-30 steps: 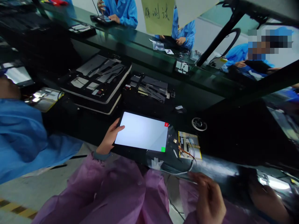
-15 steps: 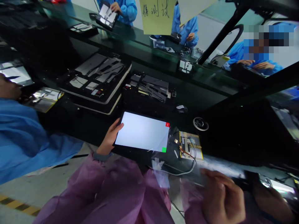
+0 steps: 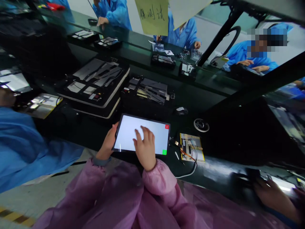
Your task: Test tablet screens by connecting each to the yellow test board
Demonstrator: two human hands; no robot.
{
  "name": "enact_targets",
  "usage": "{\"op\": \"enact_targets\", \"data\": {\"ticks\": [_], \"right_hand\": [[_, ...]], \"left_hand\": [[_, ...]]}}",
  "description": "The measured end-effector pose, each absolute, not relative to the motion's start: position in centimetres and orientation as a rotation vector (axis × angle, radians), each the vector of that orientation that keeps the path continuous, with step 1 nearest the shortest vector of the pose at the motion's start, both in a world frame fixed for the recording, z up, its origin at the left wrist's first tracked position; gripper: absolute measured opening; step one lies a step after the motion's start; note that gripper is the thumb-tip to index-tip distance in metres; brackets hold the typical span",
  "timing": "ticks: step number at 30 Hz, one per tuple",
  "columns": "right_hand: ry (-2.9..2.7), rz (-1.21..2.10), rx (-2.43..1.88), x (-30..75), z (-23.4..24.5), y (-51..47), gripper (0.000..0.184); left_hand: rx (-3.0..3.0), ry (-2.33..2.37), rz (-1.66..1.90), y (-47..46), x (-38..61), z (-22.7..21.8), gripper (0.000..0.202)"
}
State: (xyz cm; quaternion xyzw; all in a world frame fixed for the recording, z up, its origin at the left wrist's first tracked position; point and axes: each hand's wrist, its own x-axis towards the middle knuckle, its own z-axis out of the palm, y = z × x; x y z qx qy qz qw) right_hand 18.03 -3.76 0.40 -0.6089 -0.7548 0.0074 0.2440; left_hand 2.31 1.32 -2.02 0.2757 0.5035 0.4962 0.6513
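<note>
Near the front edge of the dark green workbench (image 3: 78,135), in the head view, is one flat black-framed tablet (image 3: 127,133) with a lit white screen. Two coloured squares show on it: a red square (image 3: 167,126) at the upper right corner, its mark too small to read, and a green square (image 3: 164,152) at the lower right corner. The left hand (image 3: 107,144) has its fingers closed around the tablet's left edge, thumb toward the screen. The right hand (image 3: 146,150) is over the screen, fingers loosely spread and gripping nothing; whether the fingertips touch the glass cannot be told.

Right of the tablet, by the front edge, lies one rectangular yellow-edged panel (image 3: 187,141) with an orange ribbon (image 3: 189,156); one white-rimmed black disc (image 3: 201,125) sits farther back. Behind the tablet are one stack of two silver-rimmed black casings (image 3: 100,74) and one low black unit with grey strips (image 3: 152,87).

On the raised green shelf (image 3: 133,37), four small black cases (image 3: 163,59) can be counted. Above it hangs one yellow paper sign (image 3: 152,26) with three handwritten characters, the last two reading 测试, the first unclear.
</note>
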Motion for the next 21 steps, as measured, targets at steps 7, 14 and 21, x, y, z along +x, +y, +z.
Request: {"op": "enact_targets", "data": {"ticks": [7, 14, 21], "right_hand": [[-1.977, 0.069, -1.661, 23.9, 0.1, -9.1, 0.033], [-1.782, -0.055, -1.779, 28.2, -0.2, -12.7, 0.037], [-1.741, -0.084, -1.781, 27.7, -1.3, -13.6, 0.039]], "left_hand": [[0.738, 1.224, 1.169, 1.1, 2.2, -2.1, 0.073], [0.702, 1.204, 1.177, 1.2, 2.0, -2.6, 0.068], [0.709, 1.261, 1.162, 0.9, 2.1, -1.9, 0.068]]}}
